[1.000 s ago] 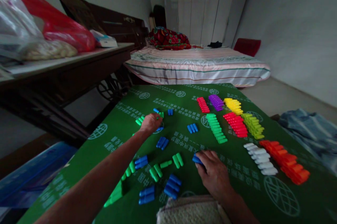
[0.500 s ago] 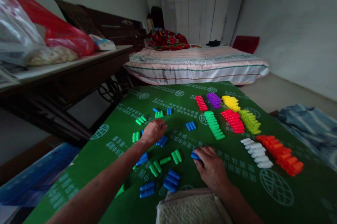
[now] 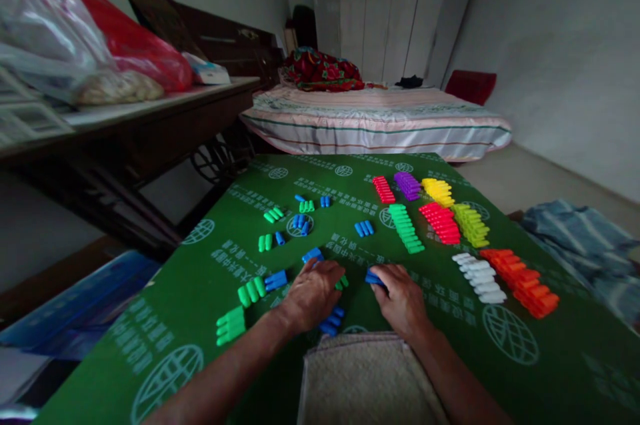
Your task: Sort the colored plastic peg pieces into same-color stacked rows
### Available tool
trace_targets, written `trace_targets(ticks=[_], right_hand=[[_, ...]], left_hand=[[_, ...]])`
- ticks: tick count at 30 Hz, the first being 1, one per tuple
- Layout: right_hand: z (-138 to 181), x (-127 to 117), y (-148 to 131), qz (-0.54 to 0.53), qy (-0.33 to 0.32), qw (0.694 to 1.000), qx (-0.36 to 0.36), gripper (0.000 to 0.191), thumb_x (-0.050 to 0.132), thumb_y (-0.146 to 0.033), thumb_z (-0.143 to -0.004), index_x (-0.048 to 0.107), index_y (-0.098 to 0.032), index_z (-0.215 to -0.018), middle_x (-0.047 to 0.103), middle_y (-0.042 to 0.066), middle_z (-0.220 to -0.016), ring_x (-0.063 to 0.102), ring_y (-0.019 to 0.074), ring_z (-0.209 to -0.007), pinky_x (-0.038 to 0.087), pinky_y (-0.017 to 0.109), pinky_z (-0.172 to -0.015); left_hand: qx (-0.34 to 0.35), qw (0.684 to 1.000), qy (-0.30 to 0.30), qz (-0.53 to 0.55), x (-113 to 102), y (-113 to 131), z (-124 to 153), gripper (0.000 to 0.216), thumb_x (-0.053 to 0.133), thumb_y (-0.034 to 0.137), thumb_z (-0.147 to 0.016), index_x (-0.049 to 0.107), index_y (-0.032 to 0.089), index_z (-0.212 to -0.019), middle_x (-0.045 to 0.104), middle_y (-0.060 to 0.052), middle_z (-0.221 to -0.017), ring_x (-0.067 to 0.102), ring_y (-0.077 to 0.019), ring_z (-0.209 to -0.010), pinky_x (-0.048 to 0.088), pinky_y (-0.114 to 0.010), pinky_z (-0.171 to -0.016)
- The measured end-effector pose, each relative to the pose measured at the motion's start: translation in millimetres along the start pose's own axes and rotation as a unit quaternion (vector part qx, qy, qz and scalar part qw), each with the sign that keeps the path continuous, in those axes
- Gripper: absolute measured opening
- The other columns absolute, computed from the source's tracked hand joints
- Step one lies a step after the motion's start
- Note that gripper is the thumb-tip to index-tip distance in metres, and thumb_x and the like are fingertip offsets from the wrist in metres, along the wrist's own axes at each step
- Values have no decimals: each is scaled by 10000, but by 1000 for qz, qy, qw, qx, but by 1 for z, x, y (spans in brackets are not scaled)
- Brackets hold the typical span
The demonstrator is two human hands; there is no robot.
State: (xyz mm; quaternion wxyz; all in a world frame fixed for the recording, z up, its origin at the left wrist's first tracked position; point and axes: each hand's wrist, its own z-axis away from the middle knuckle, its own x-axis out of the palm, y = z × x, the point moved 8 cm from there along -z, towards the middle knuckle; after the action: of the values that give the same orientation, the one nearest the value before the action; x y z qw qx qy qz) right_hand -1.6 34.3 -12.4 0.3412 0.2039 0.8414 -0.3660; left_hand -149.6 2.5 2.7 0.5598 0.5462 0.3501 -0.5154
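Small bullet-shaped plastic pieces lie in colour groups on a green printed table. My right hand is closed on blue pieces at the table's middle, near its surface. My left hand is to its left, palm down with fingers curled; what they hold, if anything, is hidden. Green pieces peek out by its fingertips. Blue pieces lie just beyond its knuckles, and more blue pieces are partly covered below it. Left of that hand are blue pieces and green pieces.
To the right stand neat rows of green, red, purple, yellow, white and orange pieces. A beige cloth covers the near edge. Beyond the table is a bed; a sewing-machine table stands left.
My left hand has drawn back toward me and rightward, from the far blue pieces to the green ones near the middle. My right hand stays on its blue pieces. The view has shifted slightly.
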Motion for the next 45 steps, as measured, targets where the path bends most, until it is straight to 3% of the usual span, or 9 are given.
trace_targets(ticks=[6, 11, 17, 22, 26, 31, 35, 42, 45], right_hand=[[1, 0, -1, 13, -5, 1000, -13, 229, 543, -143, -817, 642, -233, -1004, 687, 36, -961, 585, 192, -926, 483, 308, -804], [2, -2, -7, 29, 3, 999, -37, 191, 533, -166, -838, 656, -215, -975, 677, 58, -960, 582, 196, -927, 487, 322, -825], [1, -6, -26, 40, 29, 996, -76, 200, 535, -150, -837, 660, -208, -982, 672, 77, -955, 591, 201, -926, 504, 332, -817], [-3, -3, -53, 8, 6, 995, -100, 318, 564, -125, -786, 618, -189, -1093, 670, 74, -942, 593, 205, -909, 516, 333, -804], [-6, -7, -65, 36, 25, 994, -97, 349, 516, -82, -768, 615, -172, -1090, 648, 83, -907, 581, 221, -879, 516, 361, -774], [-5, -14, -63, 46, 61, 994, -81, 356, 526, -88, -750, 622, -177, -1081, 645, 96, -926, 586, 233, -890, 527, 378, -777], [-2, -21, -55, 24, 92, 994, -54, 409, 484, -40, -730, 625, -195, -1081, 649, 98, -990, 604, 220, -936, 537, 348, -805], [7, -29, -51, 1, 97, 995, -12, 400, 478, -59, -738, 651, -208, -1067, 648, 97, -1045, 613, 211, -981, 535, 332, -845], [6, -34, -37, -39, 89, 995, 7, 334, 497, -106, -787, 645, -222, -1063, 670, 78, -1018, 624, 192, -959, 530, 319, -844]], left_hand=[[-21, 1000, 21, 8, -1, 2, 4, 349, 535, 199, -776, 591, 207, -1121, 614, -96, -1203, 535, -248, -1160, 360, -435, -1073], [-61, 998, 30, 6, -4, 2, 4, 285, 587, 311, -766, 635, 194, -1021, 626, -114, -1100, 555, -268, -1102, 420, -403, -991], [-93, 994, 54, 19, -5, -4, 5, 224, 592, 401, -767, 637, 224, -896, 645, -70, -1014, 599, -221, -1003, 460, -323, -849], [-163, 973, 122, 108, -16, -9, 7, 188, 597, 398, -742, 592, 215, -783, 634, -26, -832, 597, -167, -776, 418, -280, -687], [-163, 952, 171, 195, -17, -1, 6, 123, 577, 305, -698, 506, 214, -654, 564, 20, -677, 515, -120, -626, 362, -260, -606], [-175, 916, 213, 291, -10, 3, 2, 205, 572, 366, -668, 441, 224, -600, 473, 45, -574, 456, -113, -556, 337, -255, -544], [-186, 902, 225, 319, -9, 9, 0, 192, 568, 390, -658, 473, 227, -623, 496, 42, -580, 476, -123, -563, 355, -263, -554], [-179, 879, 203, 391, 3, 16, 0, 174, 599, 385, -662, 531, 227, -685, 555, 35, -633, 530, -127, -613, 426, -254, -591], [-161, 867, 189, 432, 8, 16, 3, 222, 599, 446, -680, 563, 234, -738, 602, 17, -674, 562, -146, -639, 449, -266, -592]])
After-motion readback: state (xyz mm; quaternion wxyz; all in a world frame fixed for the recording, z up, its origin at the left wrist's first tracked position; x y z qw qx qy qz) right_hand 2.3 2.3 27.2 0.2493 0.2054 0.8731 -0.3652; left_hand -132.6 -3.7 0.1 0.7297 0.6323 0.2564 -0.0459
